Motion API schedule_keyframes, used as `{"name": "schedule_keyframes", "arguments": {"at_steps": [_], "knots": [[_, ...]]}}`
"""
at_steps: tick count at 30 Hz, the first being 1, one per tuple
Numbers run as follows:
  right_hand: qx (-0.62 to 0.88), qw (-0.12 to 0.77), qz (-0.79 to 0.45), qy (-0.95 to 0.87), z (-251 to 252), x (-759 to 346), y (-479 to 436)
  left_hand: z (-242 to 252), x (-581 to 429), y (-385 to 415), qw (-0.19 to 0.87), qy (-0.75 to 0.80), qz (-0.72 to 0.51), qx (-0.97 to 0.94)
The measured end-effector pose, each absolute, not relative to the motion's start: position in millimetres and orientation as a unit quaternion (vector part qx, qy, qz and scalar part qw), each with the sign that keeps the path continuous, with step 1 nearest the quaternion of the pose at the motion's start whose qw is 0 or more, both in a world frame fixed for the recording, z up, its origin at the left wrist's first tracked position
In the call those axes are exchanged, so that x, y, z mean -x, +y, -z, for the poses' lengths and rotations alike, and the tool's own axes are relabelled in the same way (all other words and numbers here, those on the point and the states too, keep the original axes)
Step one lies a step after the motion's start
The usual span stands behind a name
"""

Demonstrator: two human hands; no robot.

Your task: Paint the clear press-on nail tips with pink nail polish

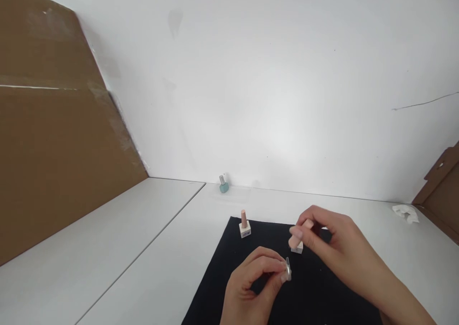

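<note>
A pink cap point(296, 239) is clamped in the right grip point(340, 241), its long axis tilted, with the low end just above a small white bottle point(297, 249) on a black cloth point(322, 301). A small silver disc point(288, 269) is pinched in the left grip point(249, 279), just beside the cap but apart from it. A pink-capped bottle point(245, 224) stands farther off, nearer the left grip.

White wall point(272, 76) behind a white tabletop point(143, 229) (two panels, one seam), brown cardboard point(64, 124) along the left.
</note>
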State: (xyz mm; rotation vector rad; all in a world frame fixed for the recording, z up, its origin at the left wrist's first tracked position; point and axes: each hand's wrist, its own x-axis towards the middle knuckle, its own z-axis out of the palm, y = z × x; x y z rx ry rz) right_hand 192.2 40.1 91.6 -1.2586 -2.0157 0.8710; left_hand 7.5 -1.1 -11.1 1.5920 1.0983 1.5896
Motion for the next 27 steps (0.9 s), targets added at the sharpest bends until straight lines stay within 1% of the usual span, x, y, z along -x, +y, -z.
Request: {"name": "schedule_keyframes", "arguments": {"at_steps": [3, 7, 9, 12, 14, 17, 20, 24, 27], "knots": [[0.485, 0.334, -0.319, -0.743, -90.7, -195.8, 41.5, 11.0, -9.5, -1.0, 0.314, 0.408, -0.608, -0.604], [0.452, 0.295, -0.361, -0.760, -91.4, -196.3, 40.1, 11.5, -8.0, -0.3, 0.301, 0.397, -0.603, -0.623], [0.460, 0.283, -0.357, -0.762, -91.0, -194.4, 40.6, 12.5, -7.0, 0.1, 0.289, 0.393, -0.596, -0.638], [0.494, 0.308, -0.329, -0.744, -90.3, -193.6, 42.3, 14.7, -6.9, 0.3, 0.281, 0.388, -0.597, -0.643], [0.495, 0.320, -0.336, -0.734, -90.4, -194.8, 42.5, 15.7, -7.0, 0.2, 0.278, 0.385, -0.599, -0.645], [0.469, 0.298, -0.369, -0.745, -90.1, -195.9, 42.3, 15.2, -6.1, 0.5, 0.269, 0.385, -0.585, -0.661], [0.484, 0.284, -0.348, -0.751, -88.6, -194.6, 43.7, 13.1, -4.5, 1.1, 0.260, 0.380, -0.575, -0.677], [0.518, 0.328, -0.316, -0.725, -91.1, -193.9, 43.4, 11.1, -3.0, 1.4, 0.259, 0.378, -0.570, -0.682], [0.490, 0.327, -0.345, -0.731, -95.4, -194.1, 39.8, 11.4, -3.5, 0.6, 0.258, 0.381, -0.572, -0.679]]}}
